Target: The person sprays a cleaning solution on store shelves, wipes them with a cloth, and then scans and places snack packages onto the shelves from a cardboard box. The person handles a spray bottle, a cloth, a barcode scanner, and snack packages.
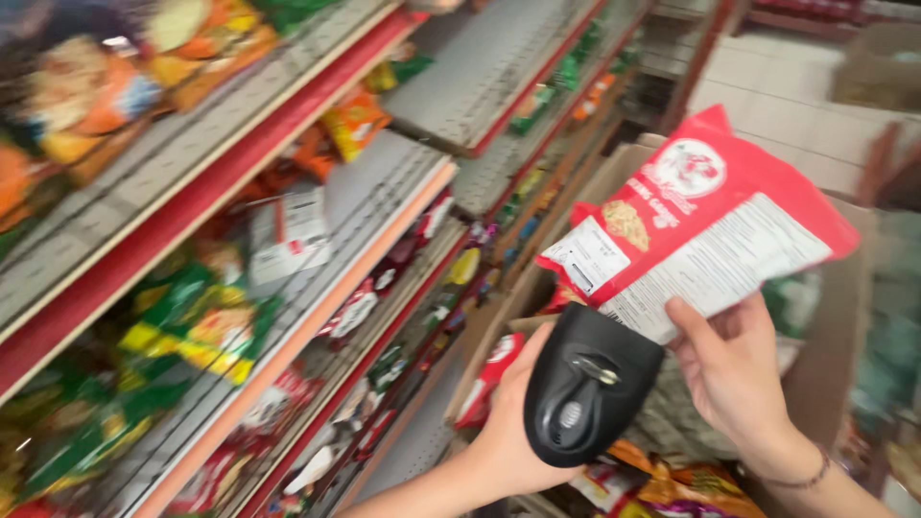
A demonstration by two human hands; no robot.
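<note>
My right hand (734,369) holds up a red and white snack packet (705,225), back side facing me, above an open cardboard box (844,336). My left hand (508,432) grips a black handheld barcode scanner (587,384), its head pointed up at the packet's lower edge, almost touching it. A thin bracelet sits on my right wrist (801,477). More packets lie in the box beneath both hands.
Store shelves (317,249) with red edges run along the left, stocked with green, orange and red snack bags. Tiled floor (787,96) and another cardboard box (883,62) lie beyond at the top right.
</note>
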